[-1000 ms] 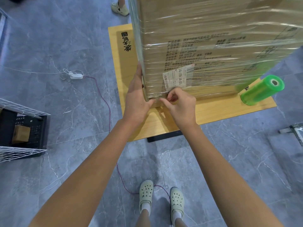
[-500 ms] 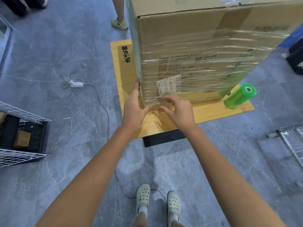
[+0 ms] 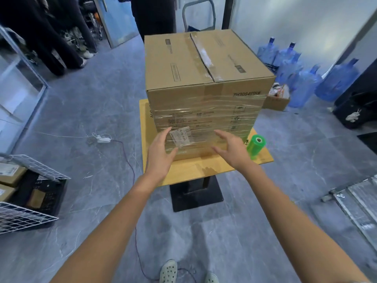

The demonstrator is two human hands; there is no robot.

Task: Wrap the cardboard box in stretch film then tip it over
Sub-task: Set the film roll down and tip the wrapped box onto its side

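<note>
Left hand (image 3: 161, 154): I see the fingers apart and relaxed, holding nothing, the tips at the white label (image 3: 180, 137).
Right hand (image 3: 232, 150): fingers also spread, empty; the green film roll (image 3: 256, 147) lies just right of them.
Cardboard box (image 3: 183, 62): upright on the wooden tabletop (image 3: 193, 170), just beyond my fingertips; clear stretch film (image 3: 204, 115) covers its lower sides. Whether the fingers touch it I cannot tell.

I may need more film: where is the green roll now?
In the head view, the green roll lies on the wooden table near its right edge, right of the cardboard box, just past the right hand.
</note>
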